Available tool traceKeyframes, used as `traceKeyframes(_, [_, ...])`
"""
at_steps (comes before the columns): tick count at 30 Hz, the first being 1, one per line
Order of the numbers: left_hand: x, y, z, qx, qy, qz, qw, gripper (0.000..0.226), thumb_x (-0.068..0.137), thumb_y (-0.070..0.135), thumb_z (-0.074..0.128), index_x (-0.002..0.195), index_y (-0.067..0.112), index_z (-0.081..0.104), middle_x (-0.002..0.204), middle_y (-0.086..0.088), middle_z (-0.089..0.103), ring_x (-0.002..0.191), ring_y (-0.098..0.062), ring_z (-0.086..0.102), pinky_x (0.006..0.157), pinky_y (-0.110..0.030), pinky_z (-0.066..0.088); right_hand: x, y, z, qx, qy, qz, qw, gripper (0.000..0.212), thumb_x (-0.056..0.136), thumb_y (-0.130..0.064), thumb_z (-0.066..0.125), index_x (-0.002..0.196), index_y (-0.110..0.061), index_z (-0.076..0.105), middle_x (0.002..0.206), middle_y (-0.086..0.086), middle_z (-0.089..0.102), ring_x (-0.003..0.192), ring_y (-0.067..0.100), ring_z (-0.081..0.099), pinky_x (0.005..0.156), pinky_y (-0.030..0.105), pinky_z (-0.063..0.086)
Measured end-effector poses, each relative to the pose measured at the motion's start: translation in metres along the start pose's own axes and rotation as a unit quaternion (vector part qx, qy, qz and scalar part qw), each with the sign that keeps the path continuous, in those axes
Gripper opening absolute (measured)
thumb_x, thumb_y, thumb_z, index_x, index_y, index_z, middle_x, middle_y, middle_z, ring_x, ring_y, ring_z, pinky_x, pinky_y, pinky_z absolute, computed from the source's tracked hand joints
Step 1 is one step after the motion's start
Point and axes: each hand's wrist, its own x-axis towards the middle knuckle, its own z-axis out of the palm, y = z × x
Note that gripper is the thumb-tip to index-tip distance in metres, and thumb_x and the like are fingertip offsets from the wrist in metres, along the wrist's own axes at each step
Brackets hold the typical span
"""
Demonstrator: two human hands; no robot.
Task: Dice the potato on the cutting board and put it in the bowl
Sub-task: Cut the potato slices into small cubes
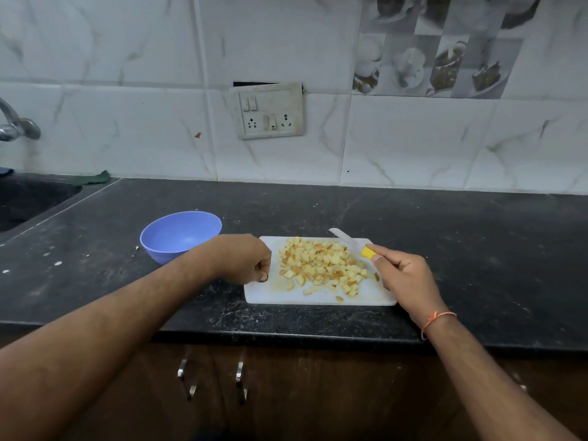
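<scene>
Your right hand [401, 275] grasps the yellow-handled knife [351, 242], blade angled over the far right corner of the white rectangular plastic cutting board [318, 297]. The pile of diced yellow potato pieces [321, 265] lies on the board (none in the round lavender plastic bowl [179, 235]). Your left hand [246, 261], clenched and holding nothing visible, rests at the board's left edge, near the bowl.

Both forearms bare, no sleeves in view. Left hand [246, 261]: nothing worn. Right hand [404, 275]: nothing worn; thin orange thread bracelet [436, 321] tied at the wrist, small knot, loose end hanging.
</scene>
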Motion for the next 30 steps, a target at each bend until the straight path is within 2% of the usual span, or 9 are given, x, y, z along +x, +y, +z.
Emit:
traceKeyframes(5, [-0.004, 0.002, 0.001, -0.007, 0.006, -0.035, 0.999, 0.022, 0.112, 0.035, 0.044, 0.103, 0.024, 0.061, 0.108, 0.003, 0.062, 0.095, -0.016, 0.061, 0.084, -0.035, 0.05, 0.002, 0.001, 0.001, -0.009, 0.0, 0.009, 1.0, 0.024, 0.1, -0.02, 0.066, 0.12, -0.029, 0.077, 0.062, -0.03, 0.06, 0.061, -0.01, 0.058, 0.058, 0.009, 0.043])
traceKeyframes(12, [0.007, 0.023, -0.001, -0.178, 0.219, -0.027, 0.959, 0.021, 0.111, 0.04, 0.05, 0.103, 0.028, 0.065, 0.104, 0.012, 0.067, 0.085, -0.009, 0.066, 0.078, -0.036, 0.055, 0.001, 0.002, 0.0, -0.005, -0.001, 0.019, 1.0, 0.025, 0.102, -0.021, 0.064, 0.122, -0.029, 0.076, 0.062, -0.024, 0.066, 0.053, -0.002, 0.054, 0.056, 0.019, 0.042])
traceKeyframes(14, [0.015, 0.032, 0.007, -0.214, 0.262, 0.003, 0.941, 0.019, 0.109, 0.035, 0.055, 0.11, 0.033, 0.074, 0.107, 0.017, 0.069, 0.078, -0.006, 0.069, 0.073, -0.033, 0.058, 0.002, 0.0, 0.0, -0.008, 0.0, 0.022, 1.0, 0.025, 0.101, -0.022, 0.064, 0.122, -0.029, 0.076, 0.062, -0.026, 0.064, 0.054, -0.004, 0.056, 0.055, 0.015, 0.042])
traceKeyframes(17, [0.021, 0.039, 0.025, -0.244, 0.306, 0.055, 0.919, 0.03, 0.107, 0.018, 0.058, 0.128, 0.031, 0.075, 0.119, 0.016, 0.072, 0.099, 0.001, 0.066, 0.09, -0.021, 0.052, 0.001, -0.002, 0.001, -0.016, 0.002, 0.021, 1.0, 0.025, 0.101, -0.023, 0.065, 0.123, -0.028, 0.076, 0.062, -0.028, 0.063, 0.055, -0.004, 0.057, 0.055, 0.015, 0.043])
traceKeyframes(19, [0.022, 0.038, 0.037, -0.271, 0.341, 0.034, 0.9, 0.038, 0.109, 0.024, 0.053, 0.145, 0.03, 0.064, 0.14, 0.013, 0.066, 0.128, -0.005, 0.059, 0.11, -0.028, 0.045, 0.0, -0.003, 0.0, -0.035, 0.039, 0.014, 0.999, 0.027, 0.102, -0.026, 0.062, 0.126, -0.03, 0.075, 0.07, -0.029, 0.066, 0.059, 0.002, 0.063, 0.055, 0.027, 0.049])
traceKeyframes(21, [0.021, 0.036, 0.049, -0.332, 0.326, -0.031, 0.884, 0.049, 0.113, 0.036, 0.044, 0.16, 0.024, 0.045, 0.16, 0.008, 0.05, 0.148, -0.01, 0.043, 0.124, -0.034, 0.033, 0.001, -0.002, -0.002, -0.132, 0.123, 0.006, 0.984, 0.028, 0.105, -0.033, 0.056, 0.128, -0.032, 0.072, 0.077, -0.023, 0.068, 0.065, 0.011, 0.066, 0.054, 0.035, 0.053])
traceKeyframes(24, [0.022, 0.035, 0.06, -0.401, 0.257, -0.095, 0.874, 0.064, 0.115, 0.044, 0.034, 0.169, 0.012, 0.022, 0.174, -0.001, 0.027, 0.16, -0.015, 0.024, 0.125, -0.027, 0.017, 0.008, 0.004, -0.004, -0.308, 0.191, 0.017, 0.932, 0.031, 0.107, -0.028, 0.041, 0.13, -0.026, 0.062, 0.069, -0.003, 0.061, 0.062, 0.02, 0.056, 0.054, 0.032, 0.042])
traceKeyframes(27, [0.026, 0.034, 0.062, -0.391, 0.226, -0.114, 0.885, 0.071, 0.113, 0.052, 0.029, 0.168, 0.008, 0.019, 0.175, -0.004, 0.021, 0.162, -0.02, 0.019, 0.128, -0.032, 0.015, 0.013, 0.006, -0.001, -0.425, 0.135, 0.062, 0.893, 0.029, 0.104, -0.026, 0.036, 0.125, -0.026, 0.057, 0.086, -0.001, 0.063, 0.083, 0.028, 0.057, 0.077, 0.042, 0.045])
traceKeyframes(30, [0.031, 0.034, 0.062, -0.339, 0.201, -0.116, 0.912, 0.079, 0.11, 0.06, 0.022, 0.166, 0.004, 0.026, 0.175, -0.008, 0.023, 0.162, -0.026, 0.02, 0.13, -0.041, 0.018, 0.014, 0.005, 0.003, -0.472, 0.096, 0.101, 0.87, 0.032, 0.102, -0.031, 0.035, 0.116, -0.032, 0.063, 0.106, -0.003, 0.057, 0.098, 0.024, 0.049, 0.088, 0.047, 0.039])
